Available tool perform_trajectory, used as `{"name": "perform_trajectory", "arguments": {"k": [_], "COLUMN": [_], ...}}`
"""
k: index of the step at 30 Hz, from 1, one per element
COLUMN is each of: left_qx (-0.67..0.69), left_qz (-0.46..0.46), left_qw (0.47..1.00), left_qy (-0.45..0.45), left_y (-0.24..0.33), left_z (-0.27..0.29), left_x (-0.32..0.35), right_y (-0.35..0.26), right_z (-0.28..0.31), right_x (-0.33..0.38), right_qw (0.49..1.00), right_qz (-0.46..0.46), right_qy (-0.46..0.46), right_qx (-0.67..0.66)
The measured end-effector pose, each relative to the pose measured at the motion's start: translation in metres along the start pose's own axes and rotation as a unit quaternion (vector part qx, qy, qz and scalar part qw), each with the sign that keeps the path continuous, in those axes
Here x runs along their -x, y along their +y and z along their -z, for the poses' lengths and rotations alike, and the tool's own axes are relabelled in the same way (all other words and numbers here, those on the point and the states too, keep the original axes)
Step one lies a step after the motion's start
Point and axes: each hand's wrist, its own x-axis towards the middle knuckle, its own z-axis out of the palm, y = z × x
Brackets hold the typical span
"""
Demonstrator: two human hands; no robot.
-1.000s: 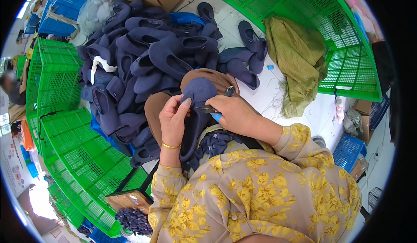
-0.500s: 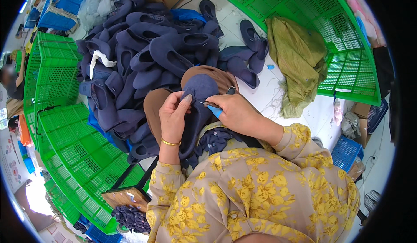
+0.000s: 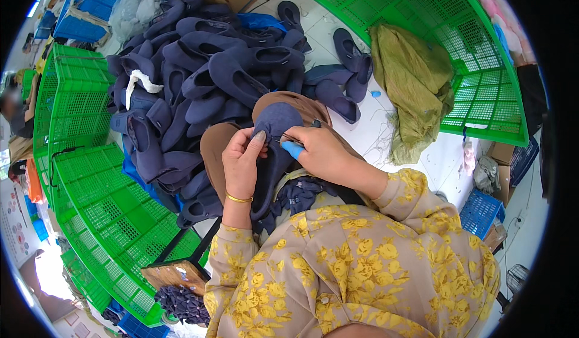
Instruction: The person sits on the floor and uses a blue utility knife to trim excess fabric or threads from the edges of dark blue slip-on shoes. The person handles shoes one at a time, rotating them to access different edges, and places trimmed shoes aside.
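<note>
A dark blue slip-on shoe (image 3: pixel 278 118) rests toe outward over my knees in brown trousers (image 3: pixel 218 151). My left hand (image 3: pixel 241 160) pinches the shoe at the edge of its opening, thumb on top. My right hand (image 3: pixel 322 151), a blue wrap on one finger, grips a thin dark tool (image 3: pixel 316 124); its fingertips meet the shoe close to the left thumb. The tool's kind is mostly hidden by the fingers. Crumpled dark blue fabric pieces (image 3: pixel 301 194) lie in my lap beside the shoe.
Beyond my knees is a large heap of dark blue shoes (image 3: pixel 211 66). Green plastic crates (image 3: pixel 114 199) stand at left, another green crate (image 3: pixel 482 90) at far right. An olive cloth (image 3: pixel 410 84) drapes there. A wooden board (image 3: pixel 175 276) sits at my lower left.
My right hand has shifted slightly left, closer to my left hand, and the tool in it has turned a little. My left hand and the shoe have hardly moved.
</note>
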Motion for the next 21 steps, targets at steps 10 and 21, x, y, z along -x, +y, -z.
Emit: {"name": "perform_trajectory", "arguments": {"k": [10, 21], "left_qx": [0.030, 0.009], "left_qz": [0.025, 0.043], "left_qw": [0.999, 0.999], "left_qy": [-0.011, -0.021], "left_y": [0.000, 0.000], "left_z": [0.002, 0.003], "left_x": [-0.002, -0.004], "right_y": [0.016, 0.027], "right_z": [0.001, -0.005], "right_x": [0.006, 0.002], "right_qw": [0.997, 0.991], "right_qz": [0.075, 0.124], "right_qy": [-0.016, 0.002], "right_qx": [0.020, 0.057]}}
